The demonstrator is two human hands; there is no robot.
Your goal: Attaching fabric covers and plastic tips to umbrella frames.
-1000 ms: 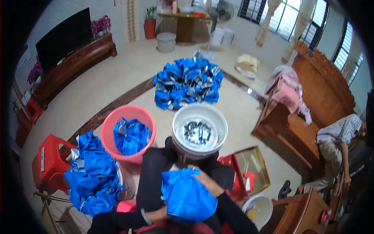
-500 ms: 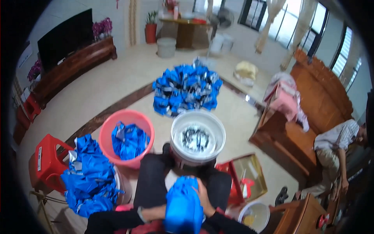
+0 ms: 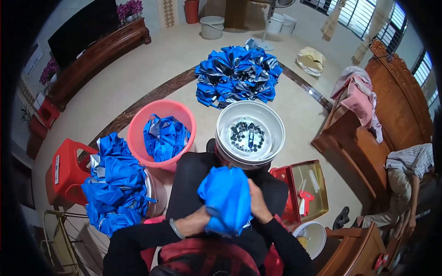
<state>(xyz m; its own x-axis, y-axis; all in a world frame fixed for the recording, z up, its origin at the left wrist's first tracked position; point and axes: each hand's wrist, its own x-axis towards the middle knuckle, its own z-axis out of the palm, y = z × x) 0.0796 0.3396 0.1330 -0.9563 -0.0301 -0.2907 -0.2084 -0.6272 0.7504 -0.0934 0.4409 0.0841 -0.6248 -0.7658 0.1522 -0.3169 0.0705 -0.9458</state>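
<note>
A bunched blue cloth [image 3: 226, 198] lies over my lap, between my two hands. My left hand [image 3: 194, 222] has its fingers curled at the cloth's lower left side, partly hidden by it. Along the right side, my right hand [image 3: 260, 203] grips the edge, its fingertips behind the fabric. Just beyond my knees, a white bucket [image 3: 250, 158] carries a white basin [image 3: 276, 138] on top. Small dark round pieces [image 3: 237, 133] and a slim blue object [image 3: 251, 138] lie in this basin.
A pink tub [image 3: 189, 147] and a heaped bucket of blue cloth [image 3: 115, 188] stand left, beside a red stool [image 3: 69, 168]. A silver-lined blue pile [image 3: 239, 76] lies ahead. Right are an open box [image 3: 317, 198], a white bucket [image 3: 317, 234], and a wooden bench [image 3: 350, 142] with a seated person.
The blue cloth has risen and moved slightly forward in my hands, spreading wider. My view has tilted downward, so the far table has mostly left the picture.
</note>
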